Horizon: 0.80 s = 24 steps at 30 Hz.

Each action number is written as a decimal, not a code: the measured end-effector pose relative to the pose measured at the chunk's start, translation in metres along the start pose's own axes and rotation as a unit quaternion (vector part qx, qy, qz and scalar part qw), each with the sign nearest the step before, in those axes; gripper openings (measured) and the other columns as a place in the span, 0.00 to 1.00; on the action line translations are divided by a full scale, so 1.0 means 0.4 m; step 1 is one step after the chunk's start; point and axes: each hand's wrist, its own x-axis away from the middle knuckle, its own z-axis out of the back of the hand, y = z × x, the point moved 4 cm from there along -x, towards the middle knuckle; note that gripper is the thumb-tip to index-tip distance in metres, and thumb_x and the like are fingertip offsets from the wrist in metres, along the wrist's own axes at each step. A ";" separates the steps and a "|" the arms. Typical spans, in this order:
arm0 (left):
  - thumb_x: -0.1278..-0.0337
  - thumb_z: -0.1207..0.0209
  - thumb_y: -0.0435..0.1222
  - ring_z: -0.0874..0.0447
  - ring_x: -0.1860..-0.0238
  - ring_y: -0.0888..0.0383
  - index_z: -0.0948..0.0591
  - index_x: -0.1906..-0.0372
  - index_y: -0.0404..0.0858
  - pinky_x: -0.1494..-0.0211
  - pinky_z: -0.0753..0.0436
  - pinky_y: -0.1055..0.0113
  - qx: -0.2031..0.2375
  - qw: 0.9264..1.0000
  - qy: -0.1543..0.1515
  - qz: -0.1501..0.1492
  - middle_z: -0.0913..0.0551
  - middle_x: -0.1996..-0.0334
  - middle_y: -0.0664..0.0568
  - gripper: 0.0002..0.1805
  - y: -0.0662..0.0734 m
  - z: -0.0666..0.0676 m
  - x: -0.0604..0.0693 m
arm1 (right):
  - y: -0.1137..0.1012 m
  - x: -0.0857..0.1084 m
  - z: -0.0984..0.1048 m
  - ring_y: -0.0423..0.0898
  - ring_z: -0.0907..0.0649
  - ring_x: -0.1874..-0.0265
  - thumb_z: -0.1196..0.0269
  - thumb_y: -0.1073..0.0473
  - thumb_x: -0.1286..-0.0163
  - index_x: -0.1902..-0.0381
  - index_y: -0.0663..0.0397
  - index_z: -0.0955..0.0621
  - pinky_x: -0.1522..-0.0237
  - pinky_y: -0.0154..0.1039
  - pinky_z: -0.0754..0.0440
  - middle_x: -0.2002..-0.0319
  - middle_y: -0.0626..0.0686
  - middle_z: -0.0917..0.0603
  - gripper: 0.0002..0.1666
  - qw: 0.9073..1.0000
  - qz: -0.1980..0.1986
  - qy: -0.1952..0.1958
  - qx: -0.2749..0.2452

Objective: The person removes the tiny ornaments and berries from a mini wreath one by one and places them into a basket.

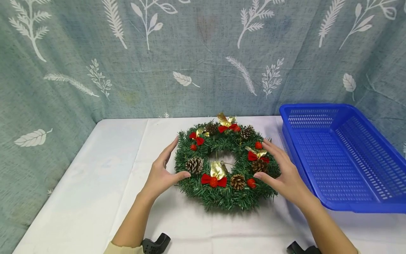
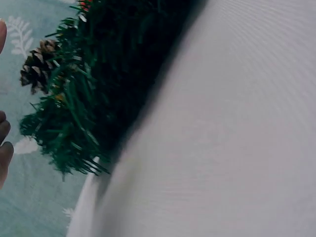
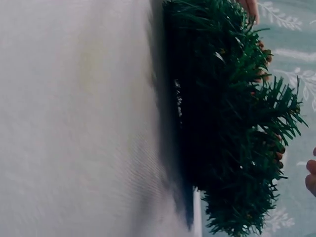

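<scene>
A round green Christmas wreath (image 1: 190, 190) lies on the white-covered table, trimmed with red bows, gold ribbons, red berries and pine cones. At its left side is my left hand (image 1: 158, 176), thumb and fingers spread apart, the thumb over the wreath's front left edge. My right hand (image 1: 287, 176) mirrors it on the right, its thumb over the greenery beside a red berry. Neither hand grips the wreath; whether the fingertips touch it I cannot tell. The left wrist view has fingertips (image 2: 4, 143) at its left edge, beside a pine cone (image 2: 38, 66). Fingertips (image 3: 311, 177) also show in the right wrist view.
A blue plastic basket (image 1: 342, 173) with perforated sides stands to the right, close to my right hand. White cloth (image 1: 104, 176) covers the table. Behind it hangs a grey-green curtain (image 1: 203, 70) with white leaf prints.
</scene>
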 end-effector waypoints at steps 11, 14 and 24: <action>0.56 0.30 0.42 0.47 0.27 0.53 0.40 0.29 0.37 0.25 0.49 0.66 0.138 0.985 0.040 -0.093 0.40 0.30 0.39 0.48 -0.054 -0.011 0.003 | -0.010 0.000 -0.031 0.41 0.34 0.33 0.24 0.62 0.55 0.35 0.59 0.30 0.34 0.28 0.38 0.35 0.57 0.29 0.47 0.995 0.051 0.046 -0.068; 0.57 0.31 0.45 0.48 0.27 0.52 0.40 0.29 0.34 0.25 0.49 0.65 0.158 0.979 0.046 -0.117 0.40 0.30 0.40 0.49 -0.072 -0.012 0.009 | -0.011 0.005 -0.045 0.39 0.33 0.34 0.23 0.67 0.58 0.37 0.65 0.29 0.34 0.29 0.37 0.37 0.60 0.28 0.47 0.993 0.044 0.047 -0.100; 0.59 0.31 0.46 0.48 0.27 0.52 0.41 0.29 0.33 0.25 0.49 0.65 0.156 0.982 0.017 -0.107 0.41 0.29 0.40 0.51 -0.139 -0.021 0.024 | -0.014 0.012 -0.059 0.39 0.30 0.37 0.24 0.73 0.61 0.39 0.69 0.29 0.35 0.30 0.35 0.39 0.63 0.27 0.48 0.987 0.044 0.037 -0.147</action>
